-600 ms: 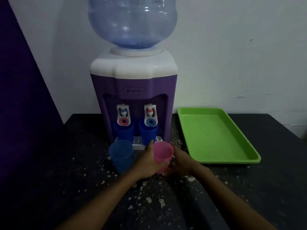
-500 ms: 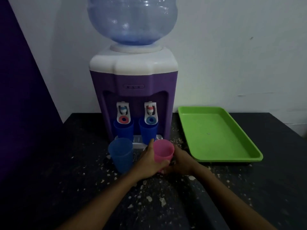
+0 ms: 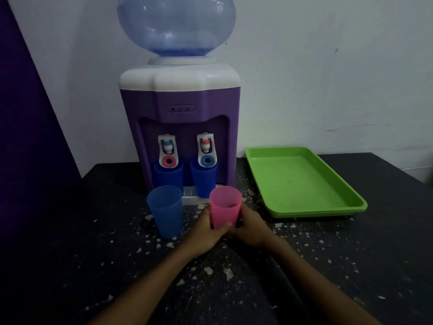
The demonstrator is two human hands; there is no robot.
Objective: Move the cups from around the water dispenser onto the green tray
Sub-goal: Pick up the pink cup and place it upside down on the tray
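A pink cup (image 3: 225, 206) stands upright in front of the purple water dispenser (image 3: 180, 113). My left hand (image 3: 206, 233) and my right hand (image 3: 251, 228) wrap around its lower half from both sides. A light blue cup (image 3: 165, 211) stands just left of it, untouched. Two dark blue cups sit under the taps, one on the left (image 3: 168, 177) and one on the right (image 3: 203, 180). The green tray (image 3: 302, 181) lies empty to the right of the dispenser.
The dark speckled counter (image 3: 351, 266) runs to a white wall behind. A purple panel (image 3: 28, 137) closes off the left side. A big blue water bottle (image 3: 177, 24) tops the dispenser.
Both hands stay clasped on the pink cup. My view has tilted down, so everything sits lower in the frame, and the cup shows more above my fingers.
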